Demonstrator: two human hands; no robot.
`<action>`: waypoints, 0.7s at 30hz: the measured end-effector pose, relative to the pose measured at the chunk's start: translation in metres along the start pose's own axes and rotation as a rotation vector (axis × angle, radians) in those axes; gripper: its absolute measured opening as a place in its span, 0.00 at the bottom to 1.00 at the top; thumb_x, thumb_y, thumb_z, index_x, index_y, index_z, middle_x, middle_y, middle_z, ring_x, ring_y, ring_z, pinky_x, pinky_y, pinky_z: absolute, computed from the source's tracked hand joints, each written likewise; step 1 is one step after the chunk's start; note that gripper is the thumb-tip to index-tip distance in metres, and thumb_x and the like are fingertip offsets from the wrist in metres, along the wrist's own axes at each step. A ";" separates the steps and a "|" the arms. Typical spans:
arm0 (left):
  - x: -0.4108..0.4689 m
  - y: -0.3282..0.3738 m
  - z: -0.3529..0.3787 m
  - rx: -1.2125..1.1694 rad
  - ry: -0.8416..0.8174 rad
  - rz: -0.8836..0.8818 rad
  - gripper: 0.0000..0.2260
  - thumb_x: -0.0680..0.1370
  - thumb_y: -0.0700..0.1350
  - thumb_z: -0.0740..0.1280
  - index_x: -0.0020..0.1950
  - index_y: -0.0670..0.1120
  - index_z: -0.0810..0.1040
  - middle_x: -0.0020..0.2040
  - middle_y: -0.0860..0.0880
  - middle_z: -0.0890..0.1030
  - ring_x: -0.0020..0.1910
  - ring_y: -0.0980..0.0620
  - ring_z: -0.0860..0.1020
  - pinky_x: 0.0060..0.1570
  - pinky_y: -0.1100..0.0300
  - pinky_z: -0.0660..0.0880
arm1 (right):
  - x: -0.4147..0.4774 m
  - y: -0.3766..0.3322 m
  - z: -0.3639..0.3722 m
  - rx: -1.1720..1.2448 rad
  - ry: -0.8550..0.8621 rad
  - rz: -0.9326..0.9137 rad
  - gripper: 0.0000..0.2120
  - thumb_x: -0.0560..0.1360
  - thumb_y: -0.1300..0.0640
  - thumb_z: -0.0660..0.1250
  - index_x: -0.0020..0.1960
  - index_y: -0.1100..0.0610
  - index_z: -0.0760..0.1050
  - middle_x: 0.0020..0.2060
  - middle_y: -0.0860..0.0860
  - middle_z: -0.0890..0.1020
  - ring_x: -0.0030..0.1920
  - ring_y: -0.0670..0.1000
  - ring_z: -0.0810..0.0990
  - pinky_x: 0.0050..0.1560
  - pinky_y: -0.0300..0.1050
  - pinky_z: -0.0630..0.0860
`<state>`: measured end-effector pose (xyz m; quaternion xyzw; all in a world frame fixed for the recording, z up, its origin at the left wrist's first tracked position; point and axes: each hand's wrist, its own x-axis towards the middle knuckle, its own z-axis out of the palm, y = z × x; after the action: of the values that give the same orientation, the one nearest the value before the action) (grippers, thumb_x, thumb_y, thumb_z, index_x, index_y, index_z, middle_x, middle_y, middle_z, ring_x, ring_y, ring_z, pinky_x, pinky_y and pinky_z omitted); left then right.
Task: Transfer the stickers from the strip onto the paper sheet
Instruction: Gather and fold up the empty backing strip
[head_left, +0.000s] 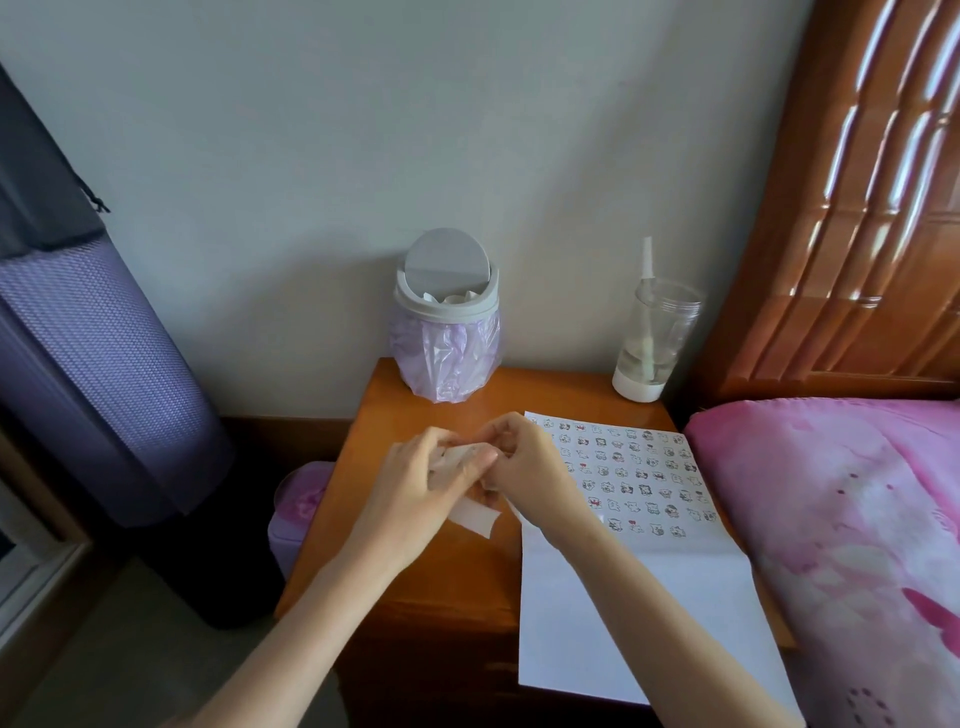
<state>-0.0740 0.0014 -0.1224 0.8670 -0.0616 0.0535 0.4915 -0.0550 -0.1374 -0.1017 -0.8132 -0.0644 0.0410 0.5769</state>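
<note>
Both my left hand (415, 480) and right hand (524, 462) pinched the sticker strip (470, 512); hasty peeling risked tearing a sticker before the paper sheet (623, 597).

Glossy wooden nightstand (457, 582), matt paper sheet (623, 597)

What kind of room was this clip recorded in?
Most likely a bedroom. The work happens on a small wooden bedside table set against a carved wooden headboard, with pink bedding beside it. A small lidded bin and the paper sheet sit on the table.
</note>
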 end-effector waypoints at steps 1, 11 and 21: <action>-0.001 0.001 -0.001 -0.001 0.009 0.008 0.23 0.70 0.67 0.60 0.59 0.55 0.71 0.54 0.55 0.78 0.54 0.57 0.76 0.46 0.68 0.74 | 0.001 0.001 0.000 -0.017 0.003 0.010 0.08 0.73 0.68 0.63 0.49 0.58 0.71 0.35 0.54 0.80 0.23 0.43 0.75 0.25 0.36 0.73; 0.006 -0.010 -0.016 -0.161 0.310 -0.068 0.10 0.78 0.54 0.63 0.52 0.49 0.74 0.44 0.60 0.77 0.45 0.64 0.75 0.39 0.73 0.69 | -0.003 0.017 -0.012 -0.065 -0.093 -0.091 0.13 0.73 0.54 0.71 0.56 0.54 0.74 0.47 0.54 0.81 0.40 0.50 0.79 0.43 0.44 0.78; 0.004 0.006 0.002 -0.403 0.363 -0.159 0.10 0.74 0.51 0.70 0.52 0.49 0.76 0.47 0.55 0.79 0.43 0.58 0.79 0.28 0.67 0.75 | -0.008 0.011 0.010 -0.033 0.069 -0.175 0.10 0.69 0.72 0.64 0.41 0.59 0.79 0.28 0.48 0.78 0.28 0.44 0.74 0.30 0.32 0.70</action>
<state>-0.0705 -0.0039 -0.1179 0.7300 0.0862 0.1557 0.6598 -0.0631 -0.1333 -0.1155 -0.8149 -0.1161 -0.0389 0.5665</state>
